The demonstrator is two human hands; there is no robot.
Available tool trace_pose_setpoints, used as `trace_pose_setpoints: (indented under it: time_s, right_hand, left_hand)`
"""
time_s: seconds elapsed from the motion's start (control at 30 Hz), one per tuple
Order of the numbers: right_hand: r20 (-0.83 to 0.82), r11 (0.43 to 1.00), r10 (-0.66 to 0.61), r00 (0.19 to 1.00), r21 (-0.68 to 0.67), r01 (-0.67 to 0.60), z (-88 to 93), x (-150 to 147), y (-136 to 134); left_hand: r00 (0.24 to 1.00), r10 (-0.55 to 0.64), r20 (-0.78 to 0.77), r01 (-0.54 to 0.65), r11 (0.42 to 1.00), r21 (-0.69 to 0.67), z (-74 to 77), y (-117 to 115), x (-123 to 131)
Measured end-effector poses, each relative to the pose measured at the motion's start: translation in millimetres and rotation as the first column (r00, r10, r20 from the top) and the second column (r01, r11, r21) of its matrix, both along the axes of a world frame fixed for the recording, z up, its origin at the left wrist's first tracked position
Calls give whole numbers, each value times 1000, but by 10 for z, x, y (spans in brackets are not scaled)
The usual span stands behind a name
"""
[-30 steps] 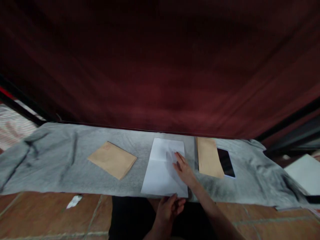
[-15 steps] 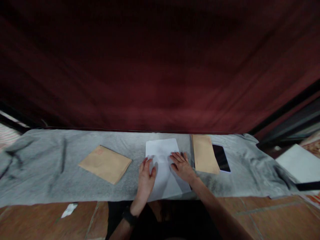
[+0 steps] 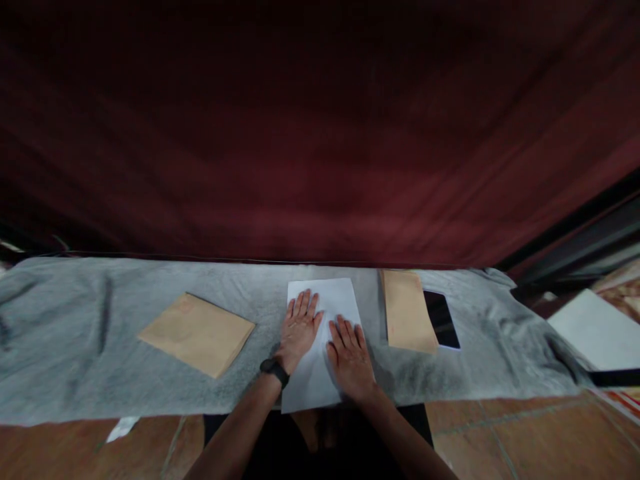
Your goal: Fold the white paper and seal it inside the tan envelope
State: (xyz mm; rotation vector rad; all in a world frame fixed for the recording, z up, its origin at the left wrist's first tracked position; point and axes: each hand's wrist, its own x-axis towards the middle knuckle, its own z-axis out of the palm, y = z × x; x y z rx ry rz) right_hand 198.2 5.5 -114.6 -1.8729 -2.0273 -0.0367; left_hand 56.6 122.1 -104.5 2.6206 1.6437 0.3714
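Observation:
A white sheet of paper (image 3: pixel 327 300) lies on the grey cloth in front of me. My left hand (image 3: pixel 299 327) rests flat on its left half, fingers stretched toward the far edge, a dark watch (image 3: pixel 275 372) on the wrist. Palm down on the right half lies my right hand (image 3: pixel 350 353), fingers spread and a little nearer to me. Whether there is more than one sheet under the hands I cannot tell. To the left is a pile of brown envelopes (image 3: pixel 197 333), set at a slant. Another stack of brown envelopes (image 3: pixel 409 310) lies to the right of the paper.
A dark-screened phone or tablet (image 3: pixel 442 320) lies beside the right envelopes, on the grey cloth (image 3: pixel 500 333). Behind hangs a dark red curtain (image 3: pixel 320 167). A white flat panel (image 3: pixel 600 330) is at far right. A white scrap (image 3: pixel 121 429) lies on the tiled floor (image 3: pixel 475 433).
My left hand has moved forward and flattened onto the paper. My right hand has come nearer to me and slightly left. The view has shifted a little.

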Motion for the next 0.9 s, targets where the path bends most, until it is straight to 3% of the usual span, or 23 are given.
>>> trace_pose_setpoints:
  time_s: [0.17,0.43,0.57,0.73,0.9]
  right_hand:
    - [-75,999,-30,997,-17,29,41,20,196]
    - [-41,992,-75,996,-100,71,95,16,1000]
    - [-12,984,-135,991,-119,133,6,95,1050]
    - [-10,980,-180,984,-90,179,-74,116,1030]
    - [-49,981,-193,980,-30,191,-105,87,1031]
  left_hand:
    - [993,115,10,-115,992,44,2,89,-54]
    - [999,-15,33,16,1000,-11,-13,161,256]
    - [998,-30,54,30,1000,-4,-36,210,183]
    - [997,50,50,-50,999,15,-24,223,-29]
    - [991,128,47,-130,990,53,50,-86,-166]
